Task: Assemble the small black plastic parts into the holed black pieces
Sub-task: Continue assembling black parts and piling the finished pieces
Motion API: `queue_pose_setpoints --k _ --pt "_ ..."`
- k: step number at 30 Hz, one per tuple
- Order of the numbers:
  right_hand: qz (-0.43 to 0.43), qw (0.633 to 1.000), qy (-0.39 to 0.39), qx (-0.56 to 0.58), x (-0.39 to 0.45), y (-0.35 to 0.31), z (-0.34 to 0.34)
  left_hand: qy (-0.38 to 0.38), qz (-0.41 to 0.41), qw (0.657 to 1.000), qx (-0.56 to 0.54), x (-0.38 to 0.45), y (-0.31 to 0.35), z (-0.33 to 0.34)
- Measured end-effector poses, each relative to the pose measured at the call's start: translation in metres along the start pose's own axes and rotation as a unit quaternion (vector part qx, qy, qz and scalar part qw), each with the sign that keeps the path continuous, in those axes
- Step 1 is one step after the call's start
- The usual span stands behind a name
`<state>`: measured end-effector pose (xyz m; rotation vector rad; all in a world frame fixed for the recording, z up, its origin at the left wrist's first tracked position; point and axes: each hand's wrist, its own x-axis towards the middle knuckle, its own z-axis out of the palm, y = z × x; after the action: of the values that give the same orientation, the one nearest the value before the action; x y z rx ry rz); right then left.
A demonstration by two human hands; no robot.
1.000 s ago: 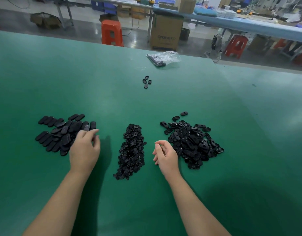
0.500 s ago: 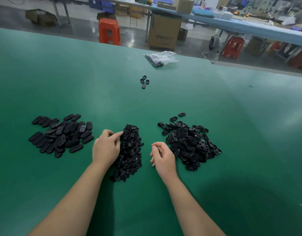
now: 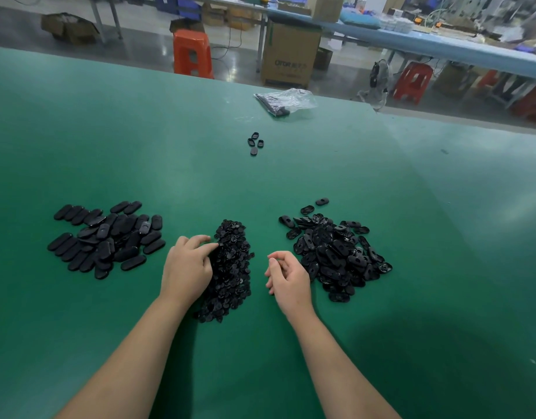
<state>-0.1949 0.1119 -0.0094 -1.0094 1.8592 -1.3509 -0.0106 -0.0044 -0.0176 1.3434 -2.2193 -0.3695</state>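
**Left hand at the insert heap; holed pieces lying to the right**

The left hand (image 3: 188, 264) is resting against the left flank of the narrow heap of small black plastic parts (image 3: 232, 267), fingers curled and their tips digging into the heap's upper edge. Whether a part is already pinched cannot be told; the fingertips are merging with the black pieces.

The right hand (image 3: 286, 275) is waiting just right of that heap, fingers loosely curled toward the palm, apparently holding nothing. The pile of holed black oval pieces (image 3: 336, 252) is lying immediately to its right, almost touching the knuckles, so this hand is clearly the nearer one for fetching a holed piece.

The heap of small parts is running lengthwise away from the person, between the two hands. The closed black oval pieces (image 3: 105, 237), judged to be finished units, are sitting well to the left on the green surface (image 3: 381, 343).

Judgement: the coming move is turning on a short reach rightward by the right hand, then bringing both hands together over the middle.
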Motion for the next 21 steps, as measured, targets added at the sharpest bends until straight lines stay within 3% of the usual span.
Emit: queue_pose_setpoints --k 14,21 --pt "0.005 1.000 -0.007 -0.021 -0.004 -0.004 0.001 0.041 -0.032 0.998 0.042 -0.007 -0.006 -0.004" --pt "0.033 0.995 -0.089 -0.039 0.001 -0.017 -0.021 0.038 -0.047 0.997 0.039 -0.007 -0.006 -0.003"
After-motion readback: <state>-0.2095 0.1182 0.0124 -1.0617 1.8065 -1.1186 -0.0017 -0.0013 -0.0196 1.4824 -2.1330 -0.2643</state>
